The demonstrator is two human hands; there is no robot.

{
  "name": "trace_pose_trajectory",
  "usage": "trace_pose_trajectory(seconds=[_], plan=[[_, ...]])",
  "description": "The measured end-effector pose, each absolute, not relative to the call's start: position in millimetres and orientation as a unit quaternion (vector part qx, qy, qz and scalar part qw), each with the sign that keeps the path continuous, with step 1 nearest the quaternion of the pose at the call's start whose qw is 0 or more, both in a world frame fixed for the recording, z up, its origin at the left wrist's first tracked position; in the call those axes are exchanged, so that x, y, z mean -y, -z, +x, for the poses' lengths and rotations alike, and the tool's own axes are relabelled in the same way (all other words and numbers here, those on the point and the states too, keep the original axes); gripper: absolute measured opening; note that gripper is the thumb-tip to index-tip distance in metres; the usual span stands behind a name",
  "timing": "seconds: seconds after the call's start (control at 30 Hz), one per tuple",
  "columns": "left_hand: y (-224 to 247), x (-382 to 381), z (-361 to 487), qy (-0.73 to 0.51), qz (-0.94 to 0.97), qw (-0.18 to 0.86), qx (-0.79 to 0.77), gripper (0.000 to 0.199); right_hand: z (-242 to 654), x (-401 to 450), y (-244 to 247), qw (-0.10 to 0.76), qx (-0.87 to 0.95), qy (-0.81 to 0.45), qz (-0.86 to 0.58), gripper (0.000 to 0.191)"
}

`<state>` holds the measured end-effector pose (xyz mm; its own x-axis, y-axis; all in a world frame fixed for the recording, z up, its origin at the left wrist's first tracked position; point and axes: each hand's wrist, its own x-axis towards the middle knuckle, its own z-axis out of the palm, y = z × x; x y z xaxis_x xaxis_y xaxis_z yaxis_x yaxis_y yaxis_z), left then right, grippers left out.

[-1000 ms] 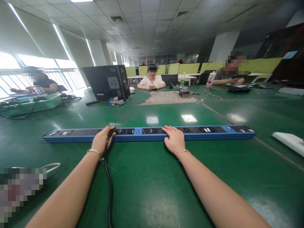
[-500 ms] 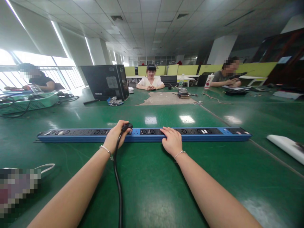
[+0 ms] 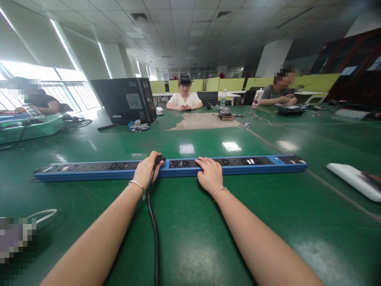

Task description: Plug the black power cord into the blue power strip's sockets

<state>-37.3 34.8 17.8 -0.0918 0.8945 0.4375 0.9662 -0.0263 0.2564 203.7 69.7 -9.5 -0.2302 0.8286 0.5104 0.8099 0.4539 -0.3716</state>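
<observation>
A long blue power strip (image 3: pixel 190 172) with black socket panels lies crosswise in front of me on the green table. My left hand (image 3: pixel 146 171) is closed round a black power plug (image 3: pixel 160 158), at the strip's top near a blue socket section. Whether the plug touches a socket is hidden by my fingers. The plug's thick black cable (image 3: pixel 153 226) runs down past my wrist toward me. Right of the plug, my right hand (image 3: pixel 210 172) grips the strip, fingers over its top and thumb at the front side. Several sockets show on both sides of my hands.
A black computer case (image 3: pixel 122 101) and gloves (image 3: pixel 138 126) stand beyond the strip. A green basket (image 3: pixel 32 131) with cables is at the left, a white object (image 3: pixel 353 180) at the right. Three people sit around the far table, one (image 3: pixel 184 99) facing me.
The view has shifted slightly, and the strip appears more slanted. My left hand with the plug has moved a little right along the strip, nearer the blue section. My right hand keeps its hold.
</observation>
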Motion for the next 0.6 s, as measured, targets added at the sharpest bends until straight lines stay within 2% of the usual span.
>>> trace_pose_trajectory(seconds=[0.33, 0.6], plan=[[-11.4, -28.9, -27.3, 0.24, -0.709, 0.116, 0.653, 0.026, 204.1, -69.9, 8.4, 0.323, 0.787, -0.02, -0.526, 0.047], [-5.6, -23.8, -26.3, 0.245, -0.7, 0.103, 0.663, 0.038, 194.6, -61.4, 7.2, 0.341, 0.8, -0.008, -0.494, 0.046]])
